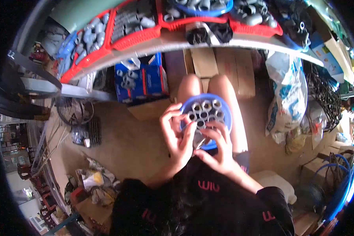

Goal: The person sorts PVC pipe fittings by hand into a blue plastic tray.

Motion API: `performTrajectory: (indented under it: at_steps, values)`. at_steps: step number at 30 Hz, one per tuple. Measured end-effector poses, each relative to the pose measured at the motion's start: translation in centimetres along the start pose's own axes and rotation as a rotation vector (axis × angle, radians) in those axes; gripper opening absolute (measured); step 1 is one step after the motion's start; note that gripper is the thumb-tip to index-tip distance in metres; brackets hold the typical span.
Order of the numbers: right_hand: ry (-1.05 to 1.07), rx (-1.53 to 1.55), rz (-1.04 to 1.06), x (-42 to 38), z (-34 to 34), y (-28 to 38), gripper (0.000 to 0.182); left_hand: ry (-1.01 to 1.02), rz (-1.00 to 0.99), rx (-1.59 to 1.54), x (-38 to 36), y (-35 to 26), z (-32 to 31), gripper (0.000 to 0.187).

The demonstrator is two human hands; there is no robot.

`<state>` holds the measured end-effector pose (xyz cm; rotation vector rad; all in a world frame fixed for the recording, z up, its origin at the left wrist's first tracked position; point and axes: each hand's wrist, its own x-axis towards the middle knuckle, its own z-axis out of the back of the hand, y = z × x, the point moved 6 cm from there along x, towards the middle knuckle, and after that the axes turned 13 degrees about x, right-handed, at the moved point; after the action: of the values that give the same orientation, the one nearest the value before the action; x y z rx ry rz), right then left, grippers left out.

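Pipe fittings (pixel 203 115), head view: grey, short and tubular, grouped inside a round blue basin (pixel 228 118) that sits between the two hands, above the seated person's lap. Most of those visible stand with their open ends facing up, so their long axes run roughly upright; the basin, being round, offers no long axis of its own. The left hand (pixel 179 137) lies at the basin's left side, fingers parted and curved, thumb extended inward toward the near fittings. The right hand (pixel 221 151) lies at the near right, its fingers bent over the fittings and its thumb lower, by the near rim. Whether either hand pinches a piece cannot be told, as fingers and fittings overlap. The near central fittings lie between the two thumbs, with neither hand distinctly nearer; those at the far side lie beyond the fingertips. Edges: the rim encloses the group, and the knees (pixel 190 84) flank its far side. Beyond them stand cardboard boxes (pixel 244 74), with a shelf (pixel 255 41) carrying red trays (pixel 135 42) farther forward. Laterally, floor (pixel 129 137) separates the legs from surrounding goods, including a plastic bag (pixel 287 98) at right, leaving elbow room.
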<state>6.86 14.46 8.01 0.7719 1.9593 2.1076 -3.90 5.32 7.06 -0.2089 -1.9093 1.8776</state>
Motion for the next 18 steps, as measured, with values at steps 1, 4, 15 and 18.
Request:
performTrajectory:
  at_steps: [1, 4, 15, 18]
  values:
    - [0.104, -0.055, 0.078, -0.1, 0.3, 0.0, 0.049, 0.076, -0.051, 0.052, -0.5, -0.2, -0.6, 0.044]
    - [0.074, -0.014, 0.064, -2.6, 1.2, -0.4, 0.048, 0.211, -0.041, 0.115, -2.4, 0.0, -1.6, 0.04]
    - [-0.402, -0.146, -0.112, -3.3, 9.4, -6.2, 0.038, -0.093, 1.037, -0.91, -2.4, 8.3, 8.4, 0.036]
    - [-0.342, -0.192, -0.058, -1.9, 9.8, -6.7, 0.034, -0.097, 1.177, -1.061, -3.6, 8.7, 7.3, 0.045]
